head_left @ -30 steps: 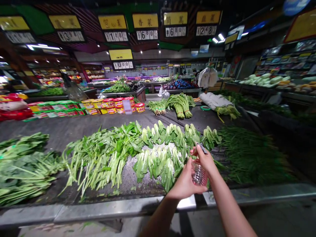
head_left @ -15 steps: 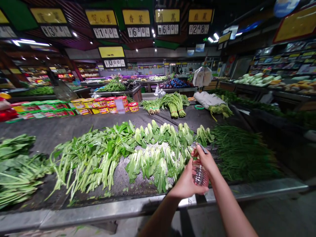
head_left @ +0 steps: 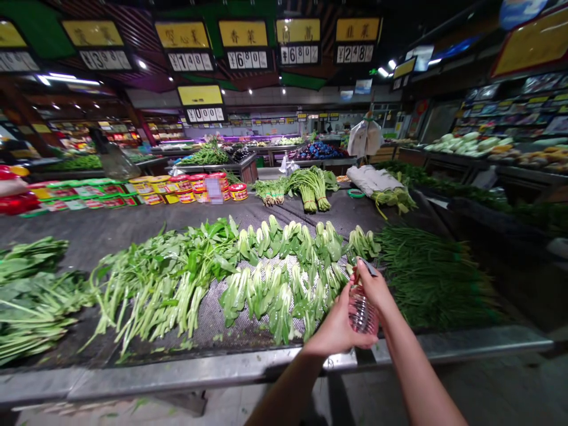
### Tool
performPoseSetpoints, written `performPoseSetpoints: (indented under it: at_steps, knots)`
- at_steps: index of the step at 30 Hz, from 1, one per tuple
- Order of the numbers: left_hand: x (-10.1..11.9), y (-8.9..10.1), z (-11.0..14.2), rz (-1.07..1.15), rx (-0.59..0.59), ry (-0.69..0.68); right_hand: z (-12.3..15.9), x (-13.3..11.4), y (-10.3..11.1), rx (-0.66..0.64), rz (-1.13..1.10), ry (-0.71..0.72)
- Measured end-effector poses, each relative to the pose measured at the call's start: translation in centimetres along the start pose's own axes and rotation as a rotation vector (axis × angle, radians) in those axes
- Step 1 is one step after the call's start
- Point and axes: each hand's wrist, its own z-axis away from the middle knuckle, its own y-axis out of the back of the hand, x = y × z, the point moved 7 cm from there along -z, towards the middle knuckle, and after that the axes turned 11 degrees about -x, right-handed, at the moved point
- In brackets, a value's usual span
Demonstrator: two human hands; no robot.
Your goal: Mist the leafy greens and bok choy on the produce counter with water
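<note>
While the left hand (head_left: 333,329) is clasping a ribbed bottle (head_left: 362,310) and right-hand fingers are pinching its top, leafy greens (head_left: 280,305) are lying arranged, any remaining work staying unclear.

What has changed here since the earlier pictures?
The left hand and right hand, with the pinkish, ribbed, clear plastic bottle they hold, have shifted slightly right past the leafy green vegetables; the view has turned right too. Nothing was taken hold of or let go. The vegetables stayed put.
</note>
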Motion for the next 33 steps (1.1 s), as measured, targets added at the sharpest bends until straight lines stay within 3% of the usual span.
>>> performPoseSetpoints:
  at_steps: [6,13,22,33]
  knots:
    - [-0.6,-0.9,-0.3,-0.208,0.064,-0.007,1.0,-0.7,0.6,-0.017,-0.046,0.021]
    - [-0.9,-2.0,-0.2,-0.381,0.129,-0.018,1.7,0.3,1.7,-0.034,-0.119,-0.010]
    - [-0.5,-3.8,-1.8,-0.441,0.105,-0.081,1.1,-0.8,4.9,0.022,-0.052,0.094]
    - [-1.1,-6.3,-3.1,-0.382,0.042,-0.090,1.0,0.2,7.7,0.052,-0.008,0.046]
